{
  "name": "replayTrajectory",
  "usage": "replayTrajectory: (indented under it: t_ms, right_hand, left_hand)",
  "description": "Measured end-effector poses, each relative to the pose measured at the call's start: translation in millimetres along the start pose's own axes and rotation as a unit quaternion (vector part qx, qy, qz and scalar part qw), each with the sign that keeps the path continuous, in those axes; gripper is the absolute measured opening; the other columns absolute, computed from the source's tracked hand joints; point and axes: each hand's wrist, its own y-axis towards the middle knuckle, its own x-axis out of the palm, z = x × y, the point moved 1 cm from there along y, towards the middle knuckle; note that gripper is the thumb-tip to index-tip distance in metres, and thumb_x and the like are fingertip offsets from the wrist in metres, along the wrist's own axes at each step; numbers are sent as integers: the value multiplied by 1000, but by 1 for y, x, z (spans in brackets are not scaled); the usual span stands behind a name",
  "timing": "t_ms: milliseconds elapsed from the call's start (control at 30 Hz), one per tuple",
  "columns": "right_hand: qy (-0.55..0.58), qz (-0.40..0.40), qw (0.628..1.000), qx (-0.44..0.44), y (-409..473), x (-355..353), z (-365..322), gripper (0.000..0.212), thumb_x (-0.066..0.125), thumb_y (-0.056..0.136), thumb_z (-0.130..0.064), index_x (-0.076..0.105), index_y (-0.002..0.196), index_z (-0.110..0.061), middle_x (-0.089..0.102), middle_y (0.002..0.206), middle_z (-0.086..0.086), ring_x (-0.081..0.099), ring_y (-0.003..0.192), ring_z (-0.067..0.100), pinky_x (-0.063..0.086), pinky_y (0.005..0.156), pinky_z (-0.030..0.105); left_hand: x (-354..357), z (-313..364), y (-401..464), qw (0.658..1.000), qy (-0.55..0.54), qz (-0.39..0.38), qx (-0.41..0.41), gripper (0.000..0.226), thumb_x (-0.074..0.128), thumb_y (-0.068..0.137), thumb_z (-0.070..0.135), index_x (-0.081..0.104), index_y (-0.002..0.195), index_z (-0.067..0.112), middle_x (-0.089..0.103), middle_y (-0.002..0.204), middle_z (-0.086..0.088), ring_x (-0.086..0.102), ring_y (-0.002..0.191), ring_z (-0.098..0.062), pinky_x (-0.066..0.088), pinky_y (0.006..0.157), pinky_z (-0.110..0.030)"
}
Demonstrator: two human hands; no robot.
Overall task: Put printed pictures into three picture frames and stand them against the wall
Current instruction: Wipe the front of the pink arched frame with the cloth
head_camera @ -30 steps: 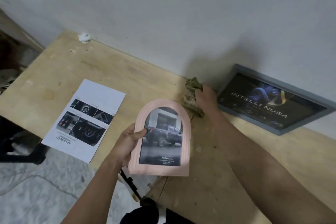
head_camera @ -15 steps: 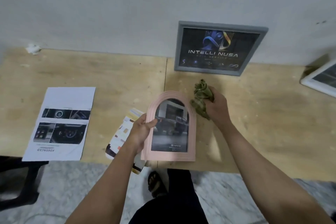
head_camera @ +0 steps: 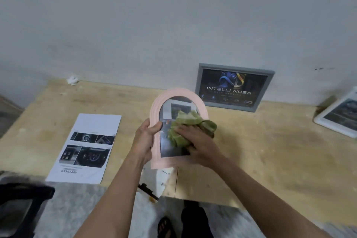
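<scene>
My left hand grips the left edge of a pink arched picture frame with a car picture behind its glass, held tilted above the table's front edge. My right hand presses a crumpled green cloth against the glass, covering the picture's middle. A grey frame with a dark "INTELLI NUSA" print leans upright against the wall. A white frame with a picture leans at the far right, partly cut off.
A printed sheet with car interior photos lies flat on the wooden table, left of my hands. A small white scrap sits by the wall at the back left. A dark chair stands below the table's left corner.
My right hand has brought the green cloth from beside the pink frame onto its glass. My left hand has raised the frame a little. My head's view has shifted.
</scene>
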Motion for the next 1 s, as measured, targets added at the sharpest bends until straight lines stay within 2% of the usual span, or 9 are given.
replayTrajectory:
  t_ms: [100,200,300,400,500,633,767,867,1000]
  right_hand:
    - [130,-73,987,56,-16,-8,-32,48,53,86,-5,60,130,-22,61,119,-15,56,103,2,43,93,23]
    - [230,-102,963,92,-5,-44,-61,24,60,85,-1,69,105,-10,66,71,-18,59,60,-2,46,59,15]
    - [298,45,949,92,30,-91,-93,28,60,82,1,70,103,-14,75,91,-8,69,84,8,52,75,20]
    - [141,213,967,-1,72,-122,-124,54,55,75,3,64,125,-18,65,127,2,58,120,15,41,107,30]
    - [-99,149,977,-113,100,-111,-153,73,48,72,3,49,140,-24,39,152,3,29,144,26,14,120,39]
    - [-104,47,979,-168,82,-64,-166,73,44,80,-9,33,149,-32,27,158,-3,14,149,19,9,122,42]
    - [-119,-37,959,-254,50,-65,-156,67,49,76,10,54,137,-19,43,149,-6,22,145,7,8,122,30]
    - [-150,-36,948,-276,38,-96,-143,65,51,71,10,61,130,-17,53,141,-6,32,140,6,19,121,33]
    - [-277,-15,908,-313,28,-162,-119,69,56,54,3,69,119,-15,62,132,-2,45,134,17,28,117,41]
  left_hand:
    - [-18,18,-6,999,-22,18,19,20,65,93,14,69,113,13,75,105,-13,70,94,-27,59,79,-38]
    - [-28,38,-18,998,-42,18,43,14,60,97,11,66,110,10,73,87,-6,70,68,-11,54,55,-23]
    - [-27,59,-29,997,-49,-1,65,13,60,98,14,66,110,10,72,79,-1,67,62,-5,53,54,-19]
    - [-19,86,-46,992,-85,-31,85,20,63,95,29,71,107,16,70,113,-23,67,94,-29,52,96,-55]
    - [-12,115,-59,982,-126,-38,137,22,60,96,22,69,114,13,69,115,-24,65,100,-35,49,97,-55]
    - [-26,142,-73,968,-173,-20,181,16,57,97,10,65,110,5,71,102,-22,68,92,-32,53,86,-46]
    - [-33,155,-83,965,-138,38,219,17,53,102,17,68,99,10,73,91,-13,68,79,-25,54,69,-31]
    - [-14,160,-89,964,-137,48,223,16,55,101,20,68,98,11,67,87,-15,59,78,-27,46,71,-36]
    - [9,165,-95,960,-174,52,213,16,55,101,22,66,100,11,70,89,-16,64,77,-28,52,77,-46]
